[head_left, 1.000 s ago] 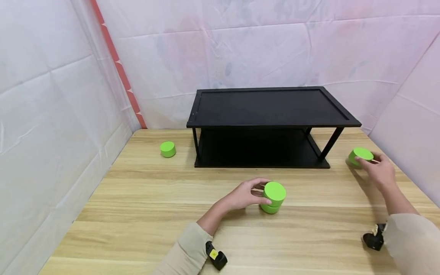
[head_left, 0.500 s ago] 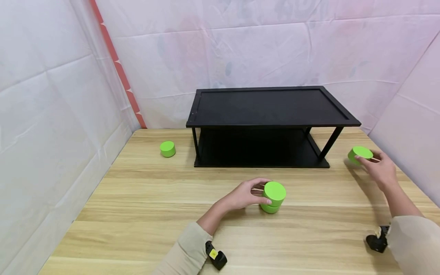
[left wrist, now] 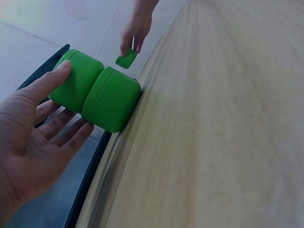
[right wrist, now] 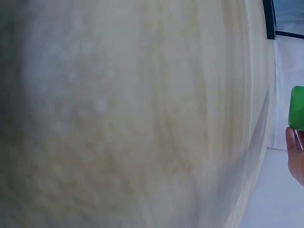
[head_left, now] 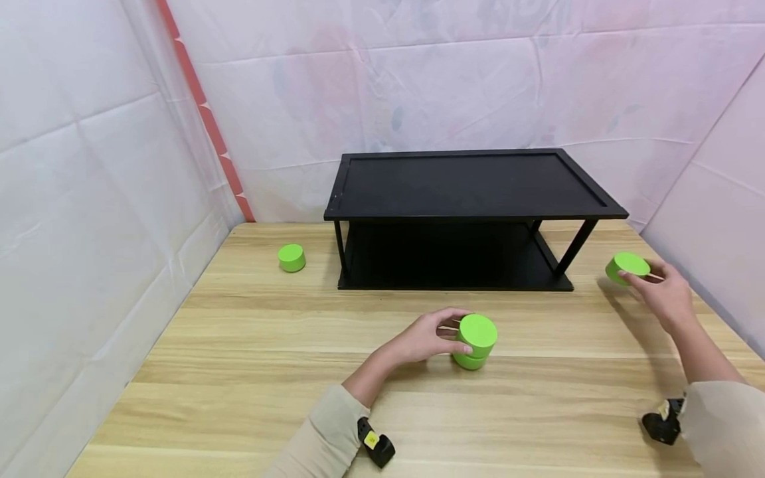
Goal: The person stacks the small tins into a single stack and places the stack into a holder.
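Two green round lidded boxes stand stacked in the middle of the table. My left hand (head_left: pixel 425 337) holds the upper round box (head_left: pixel 478 334) between thumb and fingers. The lower round box (left wrist: pixel 113 100) sits beneath it on the table, and a seam runs round each near one end. At the far right, my right hand (head_left: pixel 665 295) grips another green round box (head_left: pixel 627 267) from its right side. That box hangs above the table, with its shadow apart from it. Only its edge shows in the right wrist view, beside my thumb.
A black two-tier rack (head_left: pixel 478 186) stands at the back of the wooden table (head_left: pixel 251 372). Left of it sits a further green round box (head_left: pixel 291 258). White sheeting (head_left: pixel 107 199) walls the left, back and right sides.
My right hand and its round box have risen slightly, and the right forearm has shifted a little to the right. The left hand stays on the stack.
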`<control>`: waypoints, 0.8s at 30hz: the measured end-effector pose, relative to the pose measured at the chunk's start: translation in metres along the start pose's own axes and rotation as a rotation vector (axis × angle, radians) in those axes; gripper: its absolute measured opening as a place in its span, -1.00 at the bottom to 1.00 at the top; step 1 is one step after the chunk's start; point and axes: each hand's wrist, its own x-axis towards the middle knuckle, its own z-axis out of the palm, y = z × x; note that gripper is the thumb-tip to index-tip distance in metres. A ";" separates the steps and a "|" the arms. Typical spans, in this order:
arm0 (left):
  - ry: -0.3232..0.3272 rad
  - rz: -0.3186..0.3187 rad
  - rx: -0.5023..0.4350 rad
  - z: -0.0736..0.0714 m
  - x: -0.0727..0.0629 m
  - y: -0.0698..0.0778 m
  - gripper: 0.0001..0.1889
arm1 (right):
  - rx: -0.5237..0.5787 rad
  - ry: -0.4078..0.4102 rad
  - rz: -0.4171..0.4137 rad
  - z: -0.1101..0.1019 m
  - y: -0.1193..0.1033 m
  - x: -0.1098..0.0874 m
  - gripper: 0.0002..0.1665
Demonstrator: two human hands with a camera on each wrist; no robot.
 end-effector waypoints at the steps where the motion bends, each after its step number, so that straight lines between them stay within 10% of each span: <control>1: 0.000 0.003 0.000 0.000 0.000 0.000 -0.43 | -0.002 -0.002 -0.001 0.000 0.000 0.000 -0.15; 11: 0.000 0.010 0.001 0.000 0.000 0.000 -0.43 | -0.021 -0.022 -0.022 -0.002 -0.003 0.000 -0.13; 18: -0.001 0.019 0.009 0.000 0.001 -0.001 -0.43 | 0.063 -0.019 -0.040 0.001 -0.004 -0.002 -0.62; 24: 0.002 0.007 -0.008 0.000 0.001 -0.002 -0.43 | 0.089 -0.014 -0.062 0.003 -0.006 -0.004 -0.63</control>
